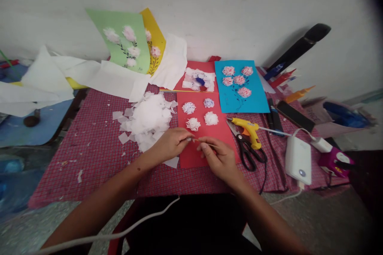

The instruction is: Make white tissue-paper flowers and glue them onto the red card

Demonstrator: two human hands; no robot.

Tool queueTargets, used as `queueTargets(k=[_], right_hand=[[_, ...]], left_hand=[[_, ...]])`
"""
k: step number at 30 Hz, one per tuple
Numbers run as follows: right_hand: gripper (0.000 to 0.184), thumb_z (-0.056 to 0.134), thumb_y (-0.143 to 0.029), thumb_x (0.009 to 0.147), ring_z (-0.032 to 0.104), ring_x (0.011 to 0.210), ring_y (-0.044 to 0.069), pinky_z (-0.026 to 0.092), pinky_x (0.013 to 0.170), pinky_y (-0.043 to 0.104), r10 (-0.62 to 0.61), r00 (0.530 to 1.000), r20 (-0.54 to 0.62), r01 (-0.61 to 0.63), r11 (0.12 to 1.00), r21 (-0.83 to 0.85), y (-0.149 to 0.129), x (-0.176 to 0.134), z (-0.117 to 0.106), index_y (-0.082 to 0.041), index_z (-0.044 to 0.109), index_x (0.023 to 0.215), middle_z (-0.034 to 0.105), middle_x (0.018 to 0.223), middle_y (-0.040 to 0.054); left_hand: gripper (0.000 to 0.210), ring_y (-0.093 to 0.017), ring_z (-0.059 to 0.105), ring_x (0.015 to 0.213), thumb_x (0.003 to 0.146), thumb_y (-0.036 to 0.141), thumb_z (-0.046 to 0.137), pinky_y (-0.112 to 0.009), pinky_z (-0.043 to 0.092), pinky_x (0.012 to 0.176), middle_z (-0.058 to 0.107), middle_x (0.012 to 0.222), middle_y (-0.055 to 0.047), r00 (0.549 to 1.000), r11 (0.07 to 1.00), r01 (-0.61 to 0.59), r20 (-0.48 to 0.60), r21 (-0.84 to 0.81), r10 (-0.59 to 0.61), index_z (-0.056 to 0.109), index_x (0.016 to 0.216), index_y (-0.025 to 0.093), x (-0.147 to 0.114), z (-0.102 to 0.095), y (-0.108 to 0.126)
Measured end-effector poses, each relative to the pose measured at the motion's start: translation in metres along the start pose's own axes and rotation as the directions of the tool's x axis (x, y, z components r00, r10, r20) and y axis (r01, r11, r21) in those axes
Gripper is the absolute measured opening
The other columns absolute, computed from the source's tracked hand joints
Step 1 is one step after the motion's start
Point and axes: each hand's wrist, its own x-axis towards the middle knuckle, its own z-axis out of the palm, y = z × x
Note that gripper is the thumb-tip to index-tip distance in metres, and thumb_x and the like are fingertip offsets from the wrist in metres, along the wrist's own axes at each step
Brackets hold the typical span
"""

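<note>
Over the red card (191, 159), my left hand (172, 143) is closed in a pinch; the small pale bit at its fingertips is too small to make out. My right hand (220, 159) grips a thin stick (211, 144), whose tip meets the left fingertips. On the card behind my hands sit two white paper flowers, one (193, 124) at the left and another (211, 118) at the right. Farther back are two blue-speckled paper flowers, a left one (188, 107) and a right one (208, 102). Left of the card lies a heap of white paper squares (151, 117).
A yellow glue gun (247, 126) and black-handled scissors (247, 155) lie right of the card. Behind are a blue flower card (245, 105), paint-stained tissue (191, 83) and a green flower card (98, 24). A white power bank (297, 157) with cables stands at the right.
</note>
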Motion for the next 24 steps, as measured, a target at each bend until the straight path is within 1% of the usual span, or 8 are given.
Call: queueTargets(k=[2, 4, 7, 9, 11, 14, 19, 24], right_hand=[[0.019, 0.059, -0.032, 0.104, 0.077, 0.082, 0.021, 0.061, 0.076, 0.036, -0.056, 0.998, 0.025, 0.059, 0.988, -0.143, -0.005, 0.022, -0.006, -0.024, 0.076, 0.108, 0.082, 0.094, 0.0056], [0.021, 0.058, -0.033, 0.104, 0.077, 0.091, 0.023, 0.059, 0.082, 0.038, -0.105, 0.992, 0.073, 0.119, 0.964, -0.239, -0.009, 0.050, -0.012, -0.023, 0.075, 0.099, 0.082, 0.099, 0.0083], [0.018, 0.057, -0.033, 0.103, 0.072, 0.081, 0.022, 0.053, 0.073, 0.034, -0.092, 0.989, 0.117, 0.128, 0.926, -0.356, -0.011, 0.088, -0.016, -0.022, 0.070, 0.096, 0.079, 0.091, 0.0071], [0.015, 0.059, -0.032, 0.101, 0.069, 0.077, 0.022, 0.049, 0.069, 0.033, -0.055, 0.989, 0.136, 0.106, 0.908, -0.404, -0.009, 0.104, -0.015, -0.021, 0.067, 0.095, 0.076, 0.088, 0.0067], [0.014, 0.058, -0.028, 0.100, 0.067, 0.074, 0.021, 0.045, 0.065, 0.032, -0.021, 0.985, 0.171, 0.093, 0.900, -0.426, -0.005, 0.111, -0.013, -0.021, 0.066, 0.091, 0.075, 0.084, 0.0065], [0.016, 0.056, -0.026, 0.100, 0.067, 0.073, 0.021, 0.043, 0.066, 0.033, 0.011, 0.977, 0.214, 0.084, 0.899, -0.429, 0.000, 0.112, -0.010, -0.021, 0.065, 0.087, 0.075, 0.083, 0.0071], [0.015, 0.056, -0.026, 0.099, 0.066, 0.073, 0.021, 0.042, 0.066, 0.033, 0.033, 0.977, 0.210, 0.060, 0.904, -0.422, 0.000, 0.113, -0.009, -0.021, 0.065, 0.088, 0.074, 0.081, 0.0065], [0.017, 0.056, -0.023, 0.098, 0.066, 0.075, 0.022, 0.041, 0.066, 0.033, 0.085, 0.966, 0.246, 0.034, 0.895, -0.444, -0.004, 0.119, -0.009, -0.021, 0.065, 0.083, 0.075, 0.083, 0.0078]], left_hand=[[0.025, -0.023, 0.072, 0.100, 0.101, 0.018, 0.054, -0.037, 0.056, 0.094, 0.078, 0.105, -0.009, 1.000, 0.998, -0.014, -0.013, 0.061, 0.015, 0.078, 0.109, 0.020, 0.011, -0.004, 0.000], [0.024, -0.023, 0.069, 0.101, 0.102, 0.019, 0.054, -0.037, 0.054, 0.092, 0.075, 0.103, -0.010, 1.000, 0.990, -0.013, -0.025, 0.139, 0.017, 0.078, 0.105, 0.019, 0.025, -0.009, -0.001], [0.021, -0.023, 0.066, 0.090, 0.100, 0.023, 0.059, -0.036, 0.052, 0.084, 0.069, 0.094, -0.009, 0.998, 0.978, 0.039, -0.057, 0.207, -0.028, 0.077, 0.091, 0.017, 0.046, -0.016, -0.005], [0.015, -0.023, 0.064, 0.090, 0.096, 0.023, 0.065, -0.036, 0.051, 0.084, 0.067, 0.091, -0.008, 0.996, 0.980, 0.047, -0.081, 0.194, -0.032, 0.077, 0.090, 0.017, 0.055, -0.019, -0.010], [0.012, -0.022, 0.064, 0.089, 0.094, 0.022, 0.068, -0.036, 0.051, 0.084, 0.067, 0.087, -0.006, 0.995, 0.986, 0.060, -0.092, 0.153, -0.046, 0.078, 0.089, 0.018, 0.059, -0.019, -0.014], [0.010, -0.021, 0.064, 0.086, 0.091, 0.019, 0.070, -0.035, 0.050, 0.083, 0.068, 0.082, -0.005, 0.991, 0.991, 0.096, -0.102, 0.096, -0.086, 0.078, 0.086, 0.019, 0.059, -0.017, -0.018], [0.013, -0.020, 0.063, 0.082, 0.091, 0.019, 0.070, -0.034, 0.049, 0.082, 0.068, 0.079, -0.004, 0.989, 0.993, 0.110, -0.103, 0.029, -0.107, 0.077, 0.080, 0.019, 0.058, -0.017, -0.019], [0.014, -0.019, 0.063, 0.081, 0.090, 0.022, 0.070, -0.033, 0.046, 0.079, 0.069, 0.079, -0.004, 0.992, 0.995, 0.097, -0.085, 0.003, -0.096, 0.075, 0.078, 0.020, 0.059, -0.017, -0.019]])
